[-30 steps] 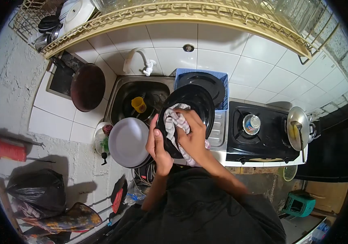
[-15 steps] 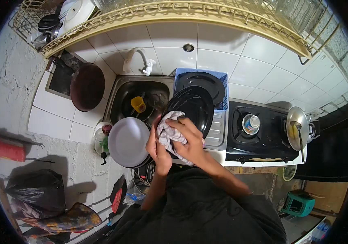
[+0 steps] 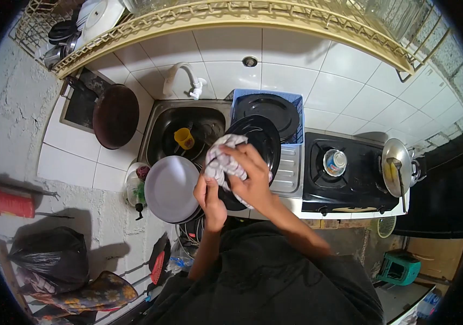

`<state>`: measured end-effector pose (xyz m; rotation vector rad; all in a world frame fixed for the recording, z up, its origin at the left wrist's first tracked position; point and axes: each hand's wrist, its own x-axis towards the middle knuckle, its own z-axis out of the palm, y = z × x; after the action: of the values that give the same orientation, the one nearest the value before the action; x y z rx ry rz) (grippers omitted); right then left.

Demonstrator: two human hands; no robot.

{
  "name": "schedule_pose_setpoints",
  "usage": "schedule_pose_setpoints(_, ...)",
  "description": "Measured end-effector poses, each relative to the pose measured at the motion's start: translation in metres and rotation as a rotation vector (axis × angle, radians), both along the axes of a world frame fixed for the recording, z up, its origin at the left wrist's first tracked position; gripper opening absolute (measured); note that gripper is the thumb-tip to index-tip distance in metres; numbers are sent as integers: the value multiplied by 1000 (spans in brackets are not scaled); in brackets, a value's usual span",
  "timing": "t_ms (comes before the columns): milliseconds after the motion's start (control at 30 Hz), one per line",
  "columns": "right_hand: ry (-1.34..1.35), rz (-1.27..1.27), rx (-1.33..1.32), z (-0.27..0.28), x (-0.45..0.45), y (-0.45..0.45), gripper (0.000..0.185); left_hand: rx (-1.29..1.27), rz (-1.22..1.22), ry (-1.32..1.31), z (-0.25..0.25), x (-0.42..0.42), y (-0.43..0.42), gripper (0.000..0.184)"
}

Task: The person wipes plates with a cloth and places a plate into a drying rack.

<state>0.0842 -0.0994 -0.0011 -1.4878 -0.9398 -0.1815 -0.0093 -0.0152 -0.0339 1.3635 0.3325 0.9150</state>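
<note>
In the head view a shiny black oval plate [image 3: 266, 142] is held tilted in front of my body. My left hand [image 3: 210, 205] is closed at the plate's left edge, its thumb up against a bunched white-and-grey cloth [image 3: 223, 162]. My right hand [image 3: 251, 179] grips the cloth and presses it on the plate's face, fingers bent over the folds. Cloth and hands cover much of the plate's lower left, and the left fingertips are partly hidden.
Left of my hands sits a stack of plates topped by a grey one [image 3: 172, 189]. Behind are a sink [image 3: 153, 122] with a yellow cup [image 3: 184, 138] and a blue basket [image 3: 300, 100] holding black plates. A stove [image 3: 345, 197] stands right; a wire rack [image 3: 231, 21] hangs above.
The black plate has shifted slightly left and turned a little. My right hand and the cloth have moved up over its face, while my left hand slid slightly down the edge.
</note>
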Motion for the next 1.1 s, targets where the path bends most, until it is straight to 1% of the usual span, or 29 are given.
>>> schedule_pose_setpoints(33, 0, 87, -2, -1, -3, -3, 55, 74, 11, 57, -2, -2, 5, 44)
schedule_pose_setpoints(67, 0, 175, -4, -3, -6, -7, 54, 9, -2, 17, -5, -1, 5, 46)
schedule_pose_setpoints(133, 49, 223, -25, -10, -12, -11, 50, -122, -23, -62, 10, 5, 3, 50)
schedule_pose_setpoints(167, 69, 237, -37, -16, -11, -13, 49, -201, -99, -95, 5, 2, 6, 52)
schedule_pose_setpoints(233, 108, 222, -95, -14, -9, -14, 46, -209, -32, -69, 16, 8, -3, 51)
schedule_pose_setpoints(267, 105, 204, -80, -11, -8, -12, 46, -211, 1, -53, 19, 9, -5, 50)
schedule_pose_setpoints(300, 100, 185, -64, -8, -8, -8, 47, -143, -12, -23, 14, 8, -2, 48)
schedule_pose_setpoints(367, 74, 180, -39, -6, -10, -8, 49, -139, -38, -52, 8, 7, 6, 46)
schedule_pose_setpoints(400, 94, 197, -86, -8, -14, -12, 50, -139, -50, -69, 7, 7, 8, 45)
schedule_pose_setpoints(433, 116, 216, -134, -14, -17, -17, 51, -148, -45, -107, 10, 9, 8, 49)
schedule_pose_setpoints(467, 138, 237, -182, -20, -21, -24, 52, -112, -2, -69, 16, 9, 9, 50)
schedule_pose_setpoints(500, 81, 270, -257, -28, -21, -35, 55, -76, 41, -33, 22, 9, 11, 52)
schedule_pose_setpoints(567, 42, 210, -408, -44, -19, -57, 56, 11, 117, 23, 21, 7, 19, 58)
schedule_pose_setpoints(600, 20, 179, -481, -53, -16, -65, 56, -48, 88, -12, 23, 7, 18, 58)
schedule_pose_setpoints(667, 3, -30, -528, -71, -5, -72, 57, -165, 30, -80, 28, 5, 15, 58)
schedule_pose_setpoints(733, 18, -212, -602, -71, 14, -70, 57, -110, 31, -50, 19, 5, 16, 59)
schedule_pose_setpoints(800, -17, -316, -583, -58, 29, -62, 59, -100, 28, -42, 19, 6, 12, 60)
schedule_pose_setpoints(867, -59, -341, -554, -48, 33, -59, 62, -127, 32, -57, 28, 9, 4, 61)
schedule_pose_setpoints(933, -74, -330, -563, -44, 30, -58, 63, -90, 34, -38, 24, 7, 12, 61)
schedule_pose_setpoints(967, -24, -278, -585, -43, 24, -61, 60, -73, 37, -30, 22, 7, 14, 61)
schedule_pose_setpoints(1067, 77, -7, -536, -51, 5, -66, 52, -91, 72, -38, 28, 7, 14, 60)
schedule_pose_setpoints(1100, 118, 88, -498, -53, -2, -64, 48, -86, 85, -5, 27, 6, 15, 60)
